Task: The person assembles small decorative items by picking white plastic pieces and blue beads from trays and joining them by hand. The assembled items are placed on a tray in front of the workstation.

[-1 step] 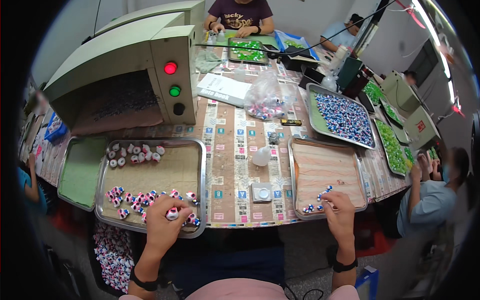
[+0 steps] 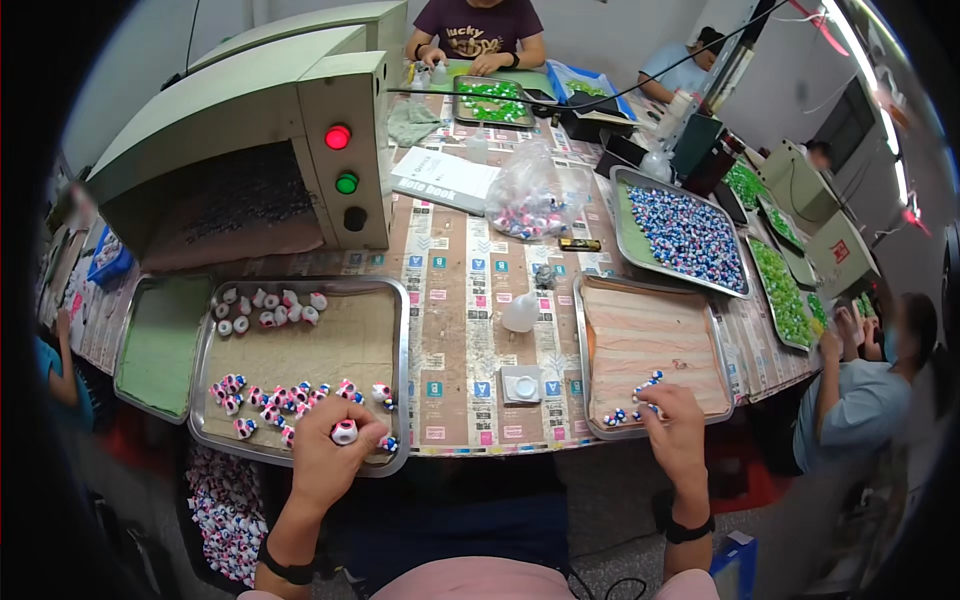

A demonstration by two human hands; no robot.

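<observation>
My left hand [image 2: 340,450] is closed round a small pink-and-white plastic figure part [image 2: 344,432] with a dark opening, over the front right of a metal tray [image 2: 403,350]. Several pink, white and blue figure parts [image 2: 292,398] lie in that tray, and plainer white and pink ones [image 2: 290,308] sit along its back. Over the front of the right-hand tray [image 2: 578,330], my right hand [image 2: 676,425] pinches a small blue-and-white piece [image 2: 652,408], partly hidden by the fingertips. A few similar blue-and-white pieces [image 2: 618,416] lie on the tray's cloth lining beside it.
Between the trays stand a white squeeze bottle [image 2: 521,313] and a small square dish [image 2: 521,384]. Behind are a bag of parts [image 2: 532,205], a notebook [image 2: 443,180] and a full tray [image 2: 617,215]. A machine [image 2: 358,120] stands back left. Co-workers sit around.
The view has shifted very slightly. My right hand has dipped a little toward the pieces in the right-hand tray; my left hand keeps its grip on the figure part.
</observation>
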